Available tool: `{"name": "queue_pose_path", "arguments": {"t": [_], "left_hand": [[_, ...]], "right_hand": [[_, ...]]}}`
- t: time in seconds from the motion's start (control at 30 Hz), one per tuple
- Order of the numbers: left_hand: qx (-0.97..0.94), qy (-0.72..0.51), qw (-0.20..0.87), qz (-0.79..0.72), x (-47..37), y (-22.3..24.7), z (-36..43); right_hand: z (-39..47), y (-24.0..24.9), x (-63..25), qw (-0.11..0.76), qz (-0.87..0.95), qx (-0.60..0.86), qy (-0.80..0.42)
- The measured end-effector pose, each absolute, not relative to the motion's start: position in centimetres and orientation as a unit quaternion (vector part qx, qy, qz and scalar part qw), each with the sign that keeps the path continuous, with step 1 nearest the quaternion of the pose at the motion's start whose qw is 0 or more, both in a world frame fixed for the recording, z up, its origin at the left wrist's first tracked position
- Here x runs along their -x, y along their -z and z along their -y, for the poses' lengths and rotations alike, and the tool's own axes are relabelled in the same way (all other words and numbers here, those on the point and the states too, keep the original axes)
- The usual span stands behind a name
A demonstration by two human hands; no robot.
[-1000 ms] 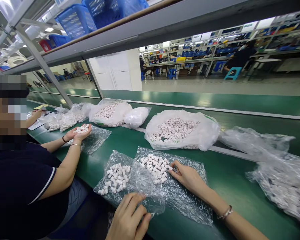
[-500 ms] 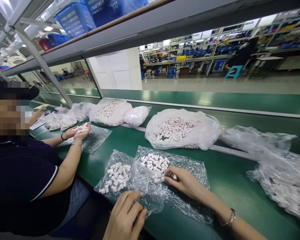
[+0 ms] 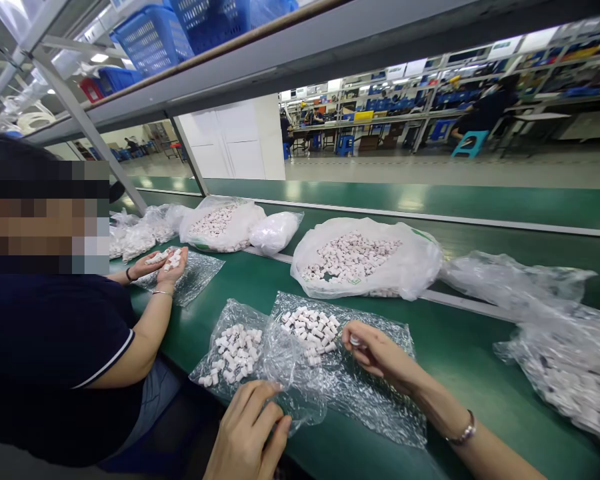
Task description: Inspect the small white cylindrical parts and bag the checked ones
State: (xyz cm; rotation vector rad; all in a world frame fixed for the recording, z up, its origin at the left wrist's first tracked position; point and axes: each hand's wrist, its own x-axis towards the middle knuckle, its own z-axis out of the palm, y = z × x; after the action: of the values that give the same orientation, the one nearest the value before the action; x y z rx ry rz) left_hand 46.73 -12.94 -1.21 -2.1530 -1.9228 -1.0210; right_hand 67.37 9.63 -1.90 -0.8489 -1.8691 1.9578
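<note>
Between the curled fingers of my right hand [image 3: 375, 350] is a small white part [image 3: 355, 341], held above a clear plastic sheet [image 3: 380, 407]. Just left of it, a pile of white parts [image 3: 310, 330] rests on that sheet. My left hand [image 3: 253, 427] pinches the edge of a clear plastic bag [image 3: 293, 373] at the table's near side. Inside the bag's far left part lie several more white parts [image 3: 237, 353]. Behind the sheet stands a large open bag [image 3: 415, 257] full of pinkish-white parts.
At the left a co-worker [image 3: 55, 333] holds white parts in both hands over another plastic sheet [image 3: 200, 273]. Filled bags [image 3: 575, 387] lie at the right. A smaller closed bag [image 3: 275, 232] sits mid-table. Blue baskets [image 3: 153, 40] stand on the overhead shelf [image 3: 280, 60].
My right hand has lifted off the pile and moved slightly right, turning so the white part shows. The co-worker has leaned right, and their hands have parted a little.
</note>
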Motion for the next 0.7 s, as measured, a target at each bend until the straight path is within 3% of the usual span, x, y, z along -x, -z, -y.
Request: {"name": "queue_pose_path", "arguments": {"t": [0.2,0.3,0.47,0.7], "left_hand": [[0.696,0.326,0.039,0.639,-46.9,1.3,12.9],[0.695,0.321,0.040,0.642,-46.8,1.2,12.9],[0.702,0.340,0.072,0.622,-46.4,0.7,12.8],[0.698,0.372,0.145,0.594,-46.0,0.0,11.6]], "right_hand": [[-8.5,3.7,-66.7,0.136,0.877,0.316,-0.335],[-8.1,4.6,-66.4,0.092,0.920,0.294,-0.241],[-8.8,4.7,-66.6,0.090,0.920,0.305,-0.230],[-8.3,-1.1,-67.0,0.144,0.857,0.297,-0.395]]}}
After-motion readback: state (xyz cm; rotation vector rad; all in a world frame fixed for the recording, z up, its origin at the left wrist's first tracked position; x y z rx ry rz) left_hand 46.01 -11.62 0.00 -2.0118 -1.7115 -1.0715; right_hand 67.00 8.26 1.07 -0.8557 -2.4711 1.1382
